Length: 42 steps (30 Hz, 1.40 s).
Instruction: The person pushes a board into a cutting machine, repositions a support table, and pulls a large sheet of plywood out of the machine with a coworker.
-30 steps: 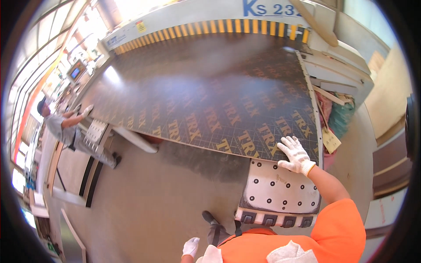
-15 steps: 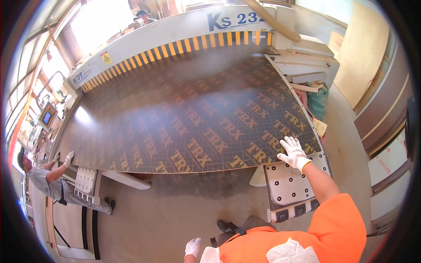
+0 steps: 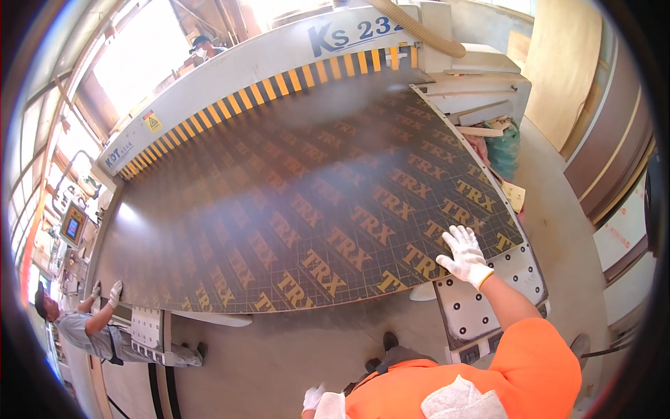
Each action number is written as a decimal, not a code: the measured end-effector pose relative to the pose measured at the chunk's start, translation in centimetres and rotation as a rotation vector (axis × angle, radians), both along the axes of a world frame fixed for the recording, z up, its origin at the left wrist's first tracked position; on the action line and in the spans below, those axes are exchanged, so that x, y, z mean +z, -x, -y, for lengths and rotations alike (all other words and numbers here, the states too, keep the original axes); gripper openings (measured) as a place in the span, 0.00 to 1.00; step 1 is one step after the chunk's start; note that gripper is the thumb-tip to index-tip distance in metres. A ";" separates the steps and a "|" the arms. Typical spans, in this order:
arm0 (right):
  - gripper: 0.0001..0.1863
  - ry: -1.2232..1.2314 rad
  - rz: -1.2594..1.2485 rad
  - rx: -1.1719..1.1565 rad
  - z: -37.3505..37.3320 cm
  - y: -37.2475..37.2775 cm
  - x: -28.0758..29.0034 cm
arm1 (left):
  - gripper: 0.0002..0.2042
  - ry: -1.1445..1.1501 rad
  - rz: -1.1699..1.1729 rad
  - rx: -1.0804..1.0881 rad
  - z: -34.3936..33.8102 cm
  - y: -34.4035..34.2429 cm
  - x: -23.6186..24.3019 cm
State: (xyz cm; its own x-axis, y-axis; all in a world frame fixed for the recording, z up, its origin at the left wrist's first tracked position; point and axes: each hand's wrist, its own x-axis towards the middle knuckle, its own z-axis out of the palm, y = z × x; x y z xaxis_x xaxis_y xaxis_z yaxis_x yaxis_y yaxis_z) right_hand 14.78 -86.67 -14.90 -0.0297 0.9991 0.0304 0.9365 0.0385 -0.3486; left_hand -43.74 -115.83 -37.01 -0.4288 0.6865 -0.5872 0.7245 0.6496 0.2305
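A wide dark brown board (image 3: pixel 300 230) with repeated gold printed lettering lies flat, its far part beneath the beam of a large white machine (image 3: pixel 258 77). My right hand (image 3: pixel 464 257), in a white glove, rests palm down on the board by its near right corner, fingers stretched and spread. My left hand (image 3: pixel 313 398), also gloved, hangs low at my side by the lower edge, apart from the board. It is partly cut off, its fingers seem loose, and nothing shows in it. A perforated support plate (image 3: pixel 481 307) stands under the near right corner.
At the far left a co-worker (image 3: pixel 87 335) in grey has both gloved hands at the board's edge, near a second support plate (image 3: pixel 148 328). A control screen (image 3: pixel 73 225) stands behind. Stacked panels (image 3: pixel 614 160) lean at right. Another person (image 3: pixel 204 49) is behind the machine.
I have stepped forward and the view has shifted. My right hand sits slightly farther left on the board, still flat. Against the support plates, the board has not visibly moved.
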 end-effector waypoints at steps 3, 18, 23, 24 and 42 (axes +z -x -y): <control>0.44 -0.009 0.008 0.049 -0.5 1.4 0.8 | 0.30 0.008 0.199 0.021 -4.2 -2.6 4.7; 0.36 -0.133 -0.118 0.118 0.8 2.2 1.4 | 0.28 0.029 0.135 -0.324 -11.6 1.9 0.6; 0.32 -0.220 -0.165 -0.001 1.5 1.0 1.0 | 0.29 -0.025 0.113 -0.339 -14.0 0.9 1.7; 0.32 -0.199 -0.174 -0.029 1.4 0.6 1.3 | 0.29 -0.023 0.114 -0.336 -13.9 0.8 1.9; 0.28 -0.295 -0.281 -0.055 2.7 1.6 2.2 | 0.30 0.080 0.205 -0.227 -12.1 -0.9 3.2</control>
